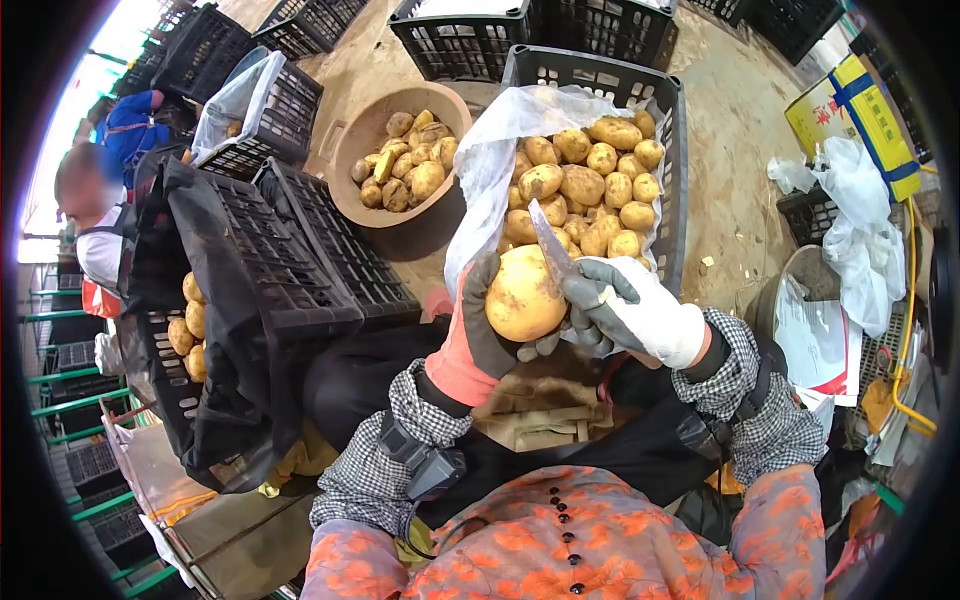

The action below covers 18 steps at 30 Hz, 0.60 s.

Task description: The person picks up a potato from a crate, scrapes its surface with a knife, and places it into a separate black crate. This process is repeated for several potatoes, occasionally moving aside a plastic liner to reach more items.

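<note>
A large yellow potato (524,292) with brown specks is held in my left hand (470,325), which wears a red and dark glove. My right hand (615,305), in a white and grey glove, grips a knife (551,240). Its stained blade points up and away from me, right beside the potato's right side. Just beyond both hands stands a black crate (674,190) lined with a white plastic bag (490,150). Many potatoes (583,184) fill that crate.
Left of the crate, a brown tub (345,190) contains dirty and cut potatoes. Black crates (285,235) draped with dark cloth stand to my left. A person (95,220) is at the far left. At right are plastic bags (862,240), a bucket (790,290) and a yellow box (858,120).
</note>
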Each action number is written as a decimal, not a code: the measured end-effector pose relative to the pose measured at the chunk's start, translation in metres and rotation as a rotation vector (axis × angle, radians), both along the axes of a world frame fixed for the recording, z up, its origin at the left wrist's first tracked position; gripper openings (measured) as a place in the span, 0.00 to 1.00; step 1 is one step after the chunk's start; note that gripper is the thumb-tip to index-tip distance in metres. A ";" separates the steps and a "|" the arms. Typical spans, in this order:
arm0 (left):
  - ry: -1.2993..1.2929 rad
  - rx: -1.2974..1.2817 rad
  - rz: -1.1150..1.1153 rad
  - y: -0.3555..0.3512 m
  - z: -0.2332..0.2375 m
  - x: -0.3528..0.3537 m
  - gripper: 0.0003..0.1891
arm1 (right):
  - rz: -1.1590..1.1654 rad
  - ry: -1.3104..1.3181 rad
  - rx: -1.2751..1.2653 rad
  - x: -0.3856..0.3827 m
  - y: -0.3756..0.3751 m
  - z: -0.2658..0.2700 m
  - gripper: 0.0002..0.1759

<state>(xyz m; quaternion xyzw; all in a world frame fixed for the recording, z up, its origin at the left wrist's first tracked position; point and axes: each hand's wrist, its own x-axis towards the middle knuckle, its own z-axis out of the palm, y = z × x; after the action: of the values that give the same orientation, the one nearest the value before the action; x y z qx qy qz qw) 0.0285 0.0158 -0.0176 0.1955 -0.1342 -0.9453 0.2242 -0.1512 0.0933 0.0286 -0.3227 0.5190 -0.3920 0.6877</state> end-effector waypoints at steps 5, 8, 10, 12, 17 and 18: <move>-0.019 -0.052 -0.018 -0.004 -0.005 0.007 0.31 | -0.155 -0.146 0.030 0.008 0.000 -0.004 0.21; -0.027 -0.007 -0.055 -0.003 -0.006 0.008 0.31 | 0.036 0.056 -0.108 -0.003 0.000 -0.006 0.20; -0.026 0.170 -0.034 0.000 0.001 0.004 0.31 | 0.141 0.115 -0.176 -0.006 -0.001 0.000 0.19; 0.061 0.169 -0.049 -0.001 -0.002 0.005 0.30 | -0.015 -0.039 -0.032 0.006 0.000 0.001 0.20; 0.192 0.070 -0.125 -0.006 -0.004 0.006 0.30 | -0.168 -0.147 0.059 0.009 -0.002 -0.001 0.20; 0.120 0.067 -0.077 -0.003 -0.005 0.007 0.30 | -0.098 -0.012 -0.047 0.007 -0.001 -0.003 0.20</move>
<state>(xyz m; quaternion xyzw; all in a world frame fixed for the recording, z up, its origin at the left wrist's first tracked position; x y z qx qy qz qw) 0.0352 0.0126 -0.0231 0.1404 -0.0962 -0.9672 0.1888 -0.1446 0.0924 0.0261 -0.3106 0.5204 -0.4393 0.6630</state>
